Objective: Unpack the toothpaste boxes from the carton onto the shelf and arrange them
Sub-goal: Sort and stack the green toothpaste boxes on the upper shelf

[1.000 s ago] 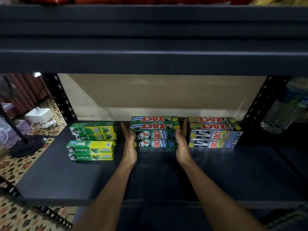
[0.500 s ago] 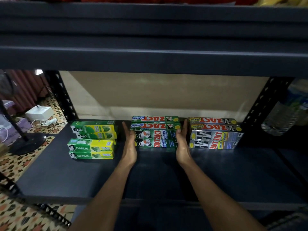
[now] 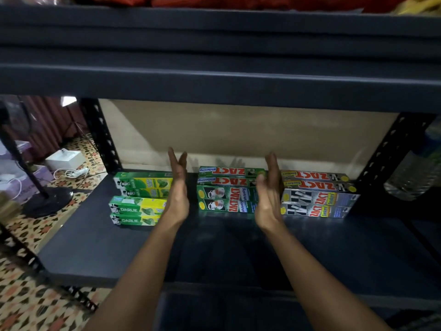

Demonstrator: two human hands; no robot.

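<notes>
Both hands are hovering flat and empty, fingers straight, palms facing each other. The left hand (image 3: 177, 189) is standing just clear of the green ZACT stack (image 3: 226, 199), and the right hand (image 3: 269, 194) is overlapping its right end, contact unclear. That stack is sitting at the back of the shelf (image 3: 238, 247), between the Darlie boxes (image 3: 140, 199) and the grey ZACT boxes (image 3: 317, 199). They're looking like light, stiff, smooth cardboard, easily dented; pressing gently on both short ends should be shifting the stack as one.

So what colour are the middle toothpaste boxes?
Green cardboard boxes with red lettering; head view.
</notes>
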